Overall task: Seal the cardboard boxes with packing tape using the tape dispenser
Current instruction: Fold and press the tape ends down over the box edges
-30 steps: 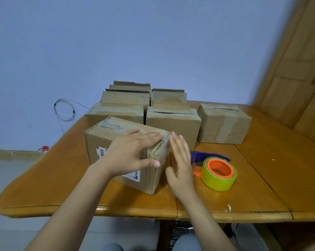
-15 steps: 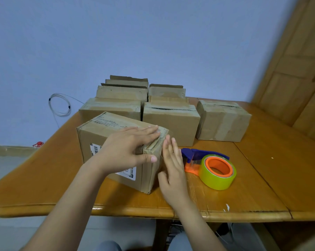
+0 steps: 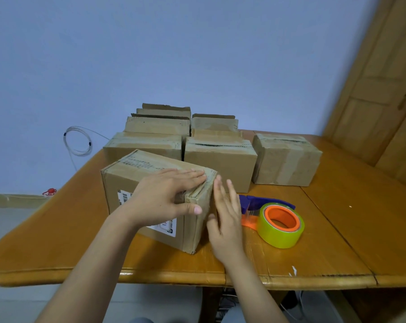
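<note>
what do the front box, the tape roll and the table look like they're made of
Front box: brown corrugated cardboard, matte, with worn, creased edges.
Tape roll: glossy yellow-green film, likely plastic, wound on a smooth orange core.
Table: wood by its grain, with a shiny orange varnish chipped along the near edge.

My left hand (image 3: 164,199): bare, no ring, no glove; nails short and plain, the thumbnail clearly showing. My right hand (image 3: 227,220): bare likewise, no ring, no watch or band at the wrist. Both forearms: uncovered along all that shows, no sleeve or cuff in sight, no bracelet, no markings. At the bottom edge, between my arms: a small patch of blue-grey clothing, too little showing to identify.
</note>
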### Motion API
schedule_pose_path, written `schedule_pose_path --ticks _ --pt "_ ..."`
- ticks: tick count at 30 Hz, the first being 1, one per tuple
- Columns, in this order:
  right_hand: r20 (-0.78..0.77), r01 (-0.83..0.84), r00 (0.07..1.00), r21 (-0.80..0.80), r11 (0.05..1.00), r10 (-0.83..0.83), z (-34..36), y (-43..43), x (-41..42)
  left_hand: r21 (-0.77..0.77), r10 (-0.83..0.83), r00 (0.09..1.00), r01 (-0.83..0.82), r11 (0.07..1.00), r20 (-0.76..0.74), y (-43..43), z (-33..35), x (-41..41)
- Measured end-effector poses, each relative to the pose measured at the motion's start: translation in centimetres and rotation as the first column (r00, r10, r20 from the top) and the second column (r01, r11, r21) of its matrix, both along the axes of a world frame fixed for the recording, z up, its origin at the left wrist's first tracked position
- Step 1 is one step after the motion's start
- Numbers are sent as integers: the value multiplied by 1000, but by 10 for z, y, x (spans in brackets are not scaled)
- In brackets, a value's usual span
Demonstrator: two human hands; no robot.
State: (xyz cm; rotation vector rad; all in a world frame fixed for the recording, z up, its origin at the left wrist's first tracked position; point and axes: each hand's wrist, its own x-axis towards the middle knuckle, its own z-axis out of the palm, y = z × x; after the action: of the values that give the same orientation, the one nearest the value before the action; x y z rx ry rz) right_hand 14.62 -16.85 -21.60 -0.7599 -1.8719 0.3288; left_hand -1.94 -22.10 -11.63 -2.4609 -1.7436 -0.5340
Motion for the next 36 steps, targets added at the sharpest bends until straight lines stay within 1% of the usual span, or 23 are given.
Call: schedule_pose_path --ticks 1,3,5,8,10,14,18,21,25,27,29,33,36 --pt "17 -7 1000 -7 1000 7 0 1 -1 -4 2 1000 -2 1000 -1 0 0 0" --pt "-4 -16 1000 -8 1000 16 -3 1 1 -6 17 1000 -17 1000 -4 -1 1 0" --pt "-72 7 997 2 1000 -7 -6 -1 5 -6 27 1000 -27 1000 -9 -1 1 1" --pt "-223 79 972 4 997 -77 -5 3 11 -13 35 999 -35 999 6 -2 1 1" --pt "-292 79 952 -58 995 -92 4 11 10 -19 29 999 -28 999 24 -2 1 0" --pt "-308 -32 950 -268 963 -54 24 28 1 -34 29 999 -29 999 19 -2 2 0" --pt "-366 -109 931 -310 944 -13 28 37 -5 -55 36 999 -35 998 29 -2 2 1" --pt "-446 -183 895 -322 929 22 32 40 -6 -48 24 999 -22 999 48 -2 2 0" --pt "-545 -250 837 -282 926 60 37 40 -7 -18 11 998 -10 1000 58 -3 0 0" --pt "-574 -233 817 -256 938 46 36 41 -9 -10 10 998 -9 1000 66 -2 -1 -1" --pt "-589 -183 808 -223 958 17 31 41 -12 -5 17 998 -17 1000 67 -2 -2 -2" --pt "-539 -30 842 -89 996 -23 25 39 -14 25 8 997 -10 1000 76 -2 -3 -2" --pt "-510 -19 860 -34 999 -1 19 37 -13 41 -9 997 6 999 76 -3 -4 -1"
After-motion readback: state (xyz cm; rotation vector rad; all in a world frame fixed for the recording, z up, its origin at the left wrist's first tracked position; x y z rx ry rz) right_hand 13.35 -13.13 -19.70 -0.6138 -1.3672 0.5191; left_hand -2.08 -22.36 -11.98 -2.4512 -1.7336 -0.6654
